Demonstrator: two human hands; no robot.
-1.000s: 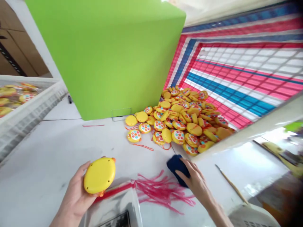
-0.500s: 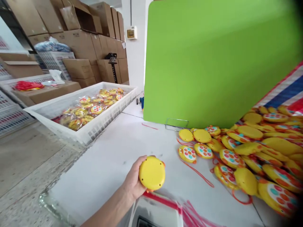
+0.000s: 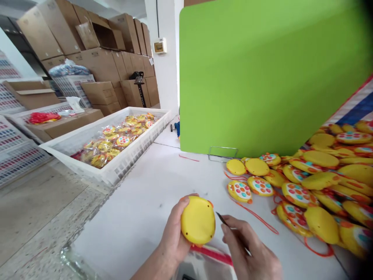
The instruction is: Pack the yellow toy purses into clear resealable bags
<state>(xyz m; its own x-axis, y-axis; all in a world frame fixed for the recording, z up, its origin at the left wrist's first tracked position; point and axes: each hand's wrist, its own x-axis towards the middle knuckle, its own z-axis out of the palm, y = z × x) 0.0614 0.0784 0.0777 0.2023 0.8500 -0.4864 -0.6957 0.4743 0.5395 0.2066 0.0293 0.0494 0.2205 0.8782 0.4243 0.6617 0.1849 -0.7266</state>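
Just above a white table (image 3: 131, 217), the left hand (image 3: 174, 233) grips a rounded yellow toy (image 3: 199, 221) from the toy's left side, its plain back with small dark holes facing the viewer. Right of the toy, the right hand (image 3: 252, 251) is closed in a pinch on a slim pointed tool (image 3: 222, 219), whose dark tip sits just beside the toy's edge; whether they touch, I cannot tell. Below the toy lies a clear bag with a red strip (image 3: 214, 254). To its right are loose orange-red cord (image 3: 258, 216) and a heap of similar toys (image 3: 322, 224).

The tip looks like the main hazard. On smooth, curved plastic it could skid, scratching the toy or jabbing the left hand's fingers. Held from one side only, the toy could also twist under a sideways push. A downward slip might prick the bag beneath. Right of the toy, the right wrist or tool could snag the cord and drag neighbouring toys out of the heap.
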